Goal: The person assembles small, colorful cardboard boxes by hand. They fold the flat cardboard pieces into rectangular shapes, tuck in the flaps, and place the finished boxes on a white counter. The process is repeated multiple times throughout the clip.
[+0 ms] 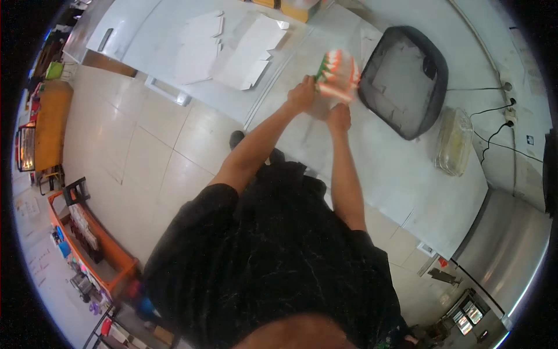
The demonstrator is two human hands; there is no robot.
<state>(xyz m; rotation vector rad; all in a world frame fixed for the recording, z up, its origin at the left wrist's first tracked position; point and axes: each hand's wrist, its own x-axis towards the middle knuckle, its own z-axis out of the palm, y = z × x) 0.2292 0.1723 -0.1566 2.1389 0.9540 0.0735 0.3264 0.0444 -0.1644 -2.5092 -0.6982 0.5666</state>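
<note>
White counter [383,168] — printed bag [337,75] just above both hands [302,93] [339,117].

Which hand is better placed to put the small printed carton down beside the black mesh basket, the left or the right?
Probably the left hand. It grips the printed carton at its near edge, level with the black mesh basket. The right hand sits lower, under the carton, and looks like it only steadies it; blur hides its fingers.

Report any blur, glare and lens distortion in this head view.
Head view: the orange, green and white carton at the left hand and right hand is smeared by motion blur; the white table is evenly bright; fisheye bends the table edges; the corners are black.
</note>
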